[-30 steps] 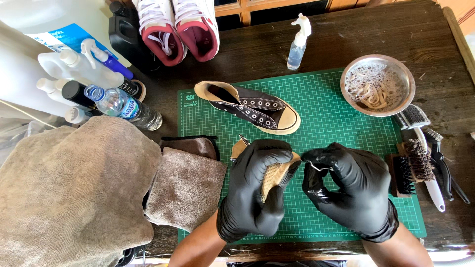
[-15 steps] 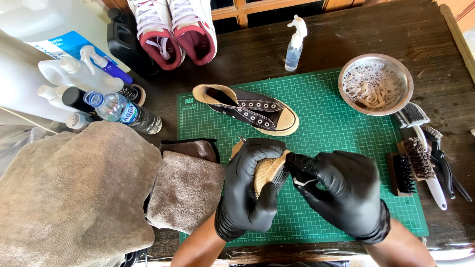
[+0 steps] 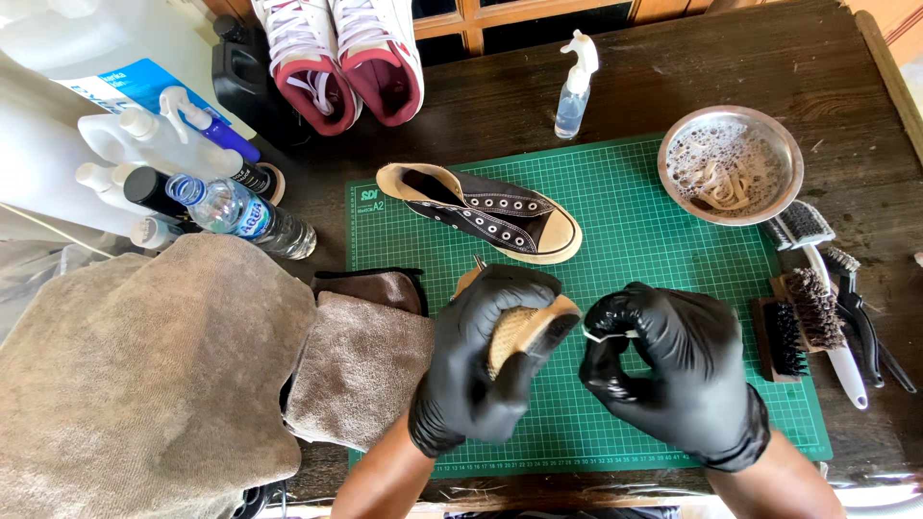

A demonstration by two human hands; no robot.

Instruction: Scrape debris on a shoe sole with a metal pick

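Observation:
Both my hands wear black gloves and work over the green cutting mat point(image 3: 654, 250). My left hand point(image 3: 481, 370) grips a dark canvas shoe point(image 3: 524, 327) with a tan sole, sole side towards me. My right hand point(image 3: 668, 370) pinches a thin white lace end point(image 3: 601, 336) right beside that shoe. The matching dark shoe point(image 3: 486, 211), without laces, lies on its side at the mat's far left part.
A metal bowl point(image 3: 731, 163) of foamy water with laces stands at the right. Several brushes point(image 3: 812, 308) lie at the mat's right edge. Brown towels point(image 3: 144, 375) cover the left. Bottles point(image 3: 192, 183), a spray bottle point(image 3: 575, 86) and white-and-red sneakers point(image 3: 341, 58) stand farther back.
My hands came together half a second ago; now the right hand has drawn slightly to the right, still pinching the white lace end. The left hand keeps its hold on the shoe.

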